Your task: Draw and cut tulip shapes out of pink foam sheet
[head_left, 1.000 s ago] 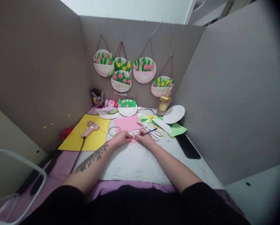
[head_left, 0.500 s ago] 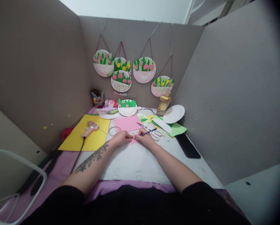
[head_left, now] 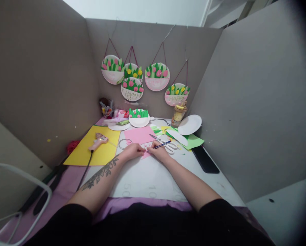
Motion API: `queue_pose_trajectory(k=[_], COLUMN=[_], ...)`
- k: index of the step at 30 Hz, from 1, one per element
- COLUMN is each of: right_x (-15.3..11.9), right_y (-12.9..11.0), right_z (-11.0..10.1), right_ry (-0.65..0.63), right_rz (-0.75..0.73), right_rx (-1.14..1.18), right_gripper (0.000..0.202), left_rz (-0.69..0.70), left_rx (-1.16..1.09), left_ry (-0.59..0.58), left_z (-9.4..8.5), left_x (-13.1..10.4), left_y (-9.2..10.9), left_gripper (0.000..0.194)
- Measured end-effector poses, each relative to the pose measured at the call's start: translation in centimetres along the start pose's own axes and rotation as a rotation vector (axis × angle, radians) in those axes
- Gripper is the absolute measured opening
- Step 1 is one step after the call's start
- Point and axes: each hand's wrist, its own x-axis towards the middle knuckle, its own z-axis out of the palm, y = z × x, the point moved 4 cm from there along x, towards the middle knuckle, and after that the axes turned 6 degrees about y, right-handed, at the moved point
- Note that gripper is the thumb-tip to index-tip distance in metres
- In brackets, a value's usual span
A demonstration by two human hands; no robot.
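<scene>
In the middle of the table my right hand (head_left: 158,151) is closed around a dark blue pencil (head_left: 165,144), its tip down at a small piece of pink paper (head_left: 145,155). Facing it, my left hand (head_left: 133,150) has its fingers pressed together on the left edge of that paper. Small pink scraps lie around the fingertips. Behind my hands is a larger pink sheet (head_left: 140,134). White-handled scissors (head_left: 171,147) lie just beyond my right hand, partly hidden by it, and a ring-shaped thing (head_left: 122,143) sits by my left hand.
A glue gun (head_left: 99,140) with a cord rests on a yellow sheet (head_left: 78,150) to the left. On the right are a black phone (head_left: 206,160), green paper (head_left: 194,141) and paper plates (head_left: 190,125). A tulip plate (head_left: 139,120) stands behind; others hang on the grey partition (head_left: 153,37).
My hands stay in nearly the same place, with the pencil still at the pink paper. The view has shifted very slightly.
</scene>
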Motion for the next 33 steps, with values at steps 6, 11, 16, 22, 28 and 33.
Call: queue_pose_trajectory(k=[6, 11, 16, 22, 28, 33], right_x=[0.05, 0.02, 0.01, 0.03, 0.00, 0.08], right_y=[-0.03, -0.10, 0.14, 0.25, 0.46, 0.63], right_z=[-0.01, -0.14, -0.14, -0.19, -0.19, -0.11], right_ry=[0.002, 0.018, 0.033, 0.034, 0.042, 0.015], right_rz=[-0.008, 0.013, 0.027, 0.031, 0.028, 0.043], right_rx=[-0.007, -0.018, -0.007, 0.009, 0.032, 0.068], right_gripper=[0.026, 0.025, 0.024, 0.023, 0.019, 0.018], left_rz=[0.002, 0.008, 0.009, 0.008, 0.008, 0.003], left_rx=[-0.009, -0.016, -0.008, -0.003, -0.007, -0.015], left_ry=[-0.004, -0.005, -0.011, -0.008, -0.010, -0.009], left_z=[0.07, 0.18, -0.01, -0.13, -0.15, -0.09], left_x=[0.04, 0.13, 0.06, -0.06, -0.03, -0.01], left_y=[-0.12, -0.29, 0.01, 0.16, 0.11, 0.03], left_gripper=[0.028, 0.028, 0.026, 0.026, 0.026, 0.027])
